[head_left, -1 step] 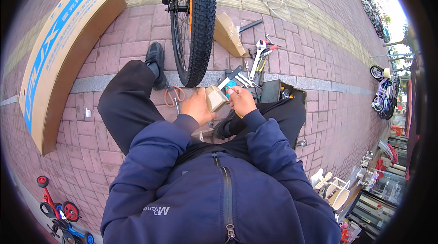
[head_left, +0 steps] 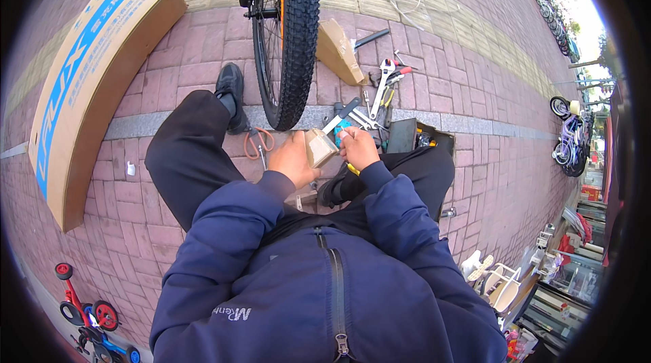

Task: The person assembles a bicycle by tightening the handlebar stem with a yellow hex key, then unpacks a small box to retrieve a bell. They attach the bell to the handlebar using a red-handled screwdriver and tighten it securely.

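Note:
A small brown cardboard box (head_left: 321, 148) is gripped in my left hand (head_left: 292, 160), held low between my knees. Just right of it, the fingers of my right hand (head_left: 359, 148) are pinched together near the box's edge. A yellow piece (head_left: 352, 169) shows below that hand; whether it is held cannot be made out. Beyond the hands lie a flat bar-like tool (head_left: 341, 115) with a dark end and a teal object (head_left: 341, 131). Orange-handled scissors (head_left: 259, 142) rest on the paving left of my left hand.
A bicycle wheel (head_left: 298, 44) stands ahead. An adjustable wrench (head_left: 382, 85), pliers (head_left: 388, 96) and an open dark toolbox (head_left: 403, 136) lie to the right. An opened carton (head_left: 339, 54) sits beside the wheel; a long carton (head_left: 102, 85) lies far left.
My right hand has shifted very slightly, and more of the yellow piece shows beneath it. My left hand keeps its hold on the box.

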Tool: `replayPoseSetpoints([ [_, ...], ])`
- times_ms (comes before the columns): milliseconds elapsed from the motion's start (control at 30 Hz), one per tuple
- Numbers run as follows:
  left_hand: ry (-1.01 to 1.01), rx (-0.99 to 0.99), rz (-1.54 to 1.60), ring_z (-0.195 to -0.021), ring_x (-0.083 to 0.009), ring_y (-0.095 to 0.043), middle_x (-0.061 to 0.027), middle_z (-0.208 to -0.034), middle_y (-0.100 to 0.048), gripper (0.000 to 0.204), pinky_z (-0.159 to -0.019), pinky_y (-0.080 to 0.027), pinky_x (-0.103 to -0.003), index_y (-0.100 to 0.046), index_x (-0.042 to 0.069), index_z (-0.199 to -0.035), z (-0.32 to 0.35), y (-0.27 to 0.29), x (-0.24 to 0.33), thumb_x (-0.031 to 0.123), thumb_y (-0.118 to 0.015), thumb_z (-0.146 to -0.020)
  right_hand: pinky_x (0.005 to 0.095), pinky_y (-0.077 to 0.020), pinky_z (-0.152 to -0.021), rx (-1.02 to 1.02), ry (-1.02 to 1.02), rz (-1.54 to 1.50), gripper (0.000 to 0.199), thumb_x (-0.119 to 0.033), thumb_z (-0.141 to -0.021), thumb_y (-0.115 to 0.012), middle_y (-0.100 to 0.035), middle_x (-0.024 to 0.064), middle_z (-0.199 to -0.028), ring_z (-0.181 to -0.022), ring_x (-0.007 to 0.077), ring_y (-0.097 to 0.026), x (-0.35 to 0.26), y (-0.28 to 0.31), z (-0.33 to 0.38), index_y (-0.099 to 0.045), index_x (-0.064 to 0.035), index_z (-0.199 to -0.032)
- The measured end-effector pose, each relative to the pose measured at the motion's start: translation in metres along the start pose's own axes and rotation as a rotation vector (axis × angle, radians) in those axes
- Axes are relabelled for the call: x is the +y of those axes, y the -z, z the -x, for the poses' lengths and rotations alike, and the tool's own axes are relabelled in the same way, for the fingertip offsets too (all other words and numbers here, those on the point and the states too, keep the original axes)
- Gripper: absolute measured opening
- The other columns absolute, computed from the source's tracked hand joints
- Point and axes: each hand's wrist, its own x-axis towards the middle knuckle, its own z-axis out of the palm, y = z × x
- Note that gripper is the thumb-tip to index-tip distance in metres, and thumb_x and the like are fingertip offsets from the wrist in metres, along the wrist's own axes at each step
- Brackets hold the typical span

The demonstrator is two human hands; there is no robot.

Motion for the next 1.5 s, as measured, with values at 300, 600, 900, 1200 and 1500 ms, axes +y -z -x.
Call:
replayPoseSetpoints([
  [300,-0.156,-0.087,-0.063,-0.107,-0.0408,-0.064,-0.0228,-0.117,-0.060,0.087,-0.089,-0.053,-0.047,-0.042,-0.002,-0.133,0.015,-0.004,0.009,0.029,-0.088,-0.066,0.0322,-0.0490,-0.053,0.111,-0.281,-0.237,0.015,-0.017,-0.100,-0.057,-0.064,0.0046,-0.078,-0.061,0.0155,-0.062,0.088,-0.028,-0.102,-0.064,-0.0038,-0.097],
  [600,-0.286,-0.077,-0.191,-0.101,-0.0326,-0.062,-0.0140,-0.106,-0.059,0.069,-0.088,-0.050,-0.042,-0.049,0.001,-0.127,0.035,-0.007,-0.010,0.015,-0.079,-0.067,0.0459,-0.0512,-0.098,-0.247,0.361,0.897,0.047,-0.027,-0.089,-0.070,-0.068,0.0275,-0.116,-0.114,0.0407,-0.065,0.104,-0.078,-0.143,-0.063,0.0031,-0.125],
  [900,-0.284,-0.113,-0.375,-0.084,-0.0236,-0.064,-0.0054,-0.086,-0.061,0.016,-0.074,-0.048,-0.037,-0.061,0.010,-0.093,0.043,-0.027,-0.035,0.022,-0.061,-0.082,0.0481,-0.0532,-0.093,-0.311,0.175,1.165,0.036,-0.026,-0.092,-0.063,-0.070,0.0257,-0.114,-0.108,0.0407,-0.067,0.115,-0.233,-0.142,-0.066,0.0002,-0.117],
  [1200,-0.289,-0.130,-0.142,-0.090,-0.0290,-0.067,-0.0113,-0.099,-0.063,0.043,-0.079,-0.053,-0.040,-0.055,0.004,-0.118,0.027,-0.002,-0.025,0.013,-0.068,-0.077,0.0503,-0.0552,-0.087,-0.330,0.022,1.234,0.029,-0.026,-0.096,-0.057,-0.071,0.0240,-0.111,-0.102,0.0407,-0.069,0.102,-0.128,-0.137,-0.069,-0.0028,-0.109],
  [1500,-0.363,0.008,0.296,-0.100,-0.0420,-0.065,-0.0195,-0.105,-0.064,0.071,-0.085,-0.053,-0.047,-0.050,0.004,-0.118,0.023,0.039,0.030,0.031,-0.087,-0.063,0.0447,-0.0546,-0.070,0.162,0.239,0.903,0.013,-0.015,-0.089,-0.065,-0.072,0.0162,-0.083,-0.074,0.0329,-0.071,-0.016,0.089,-0.046,-0.066,-0.0020,-0.089],
])
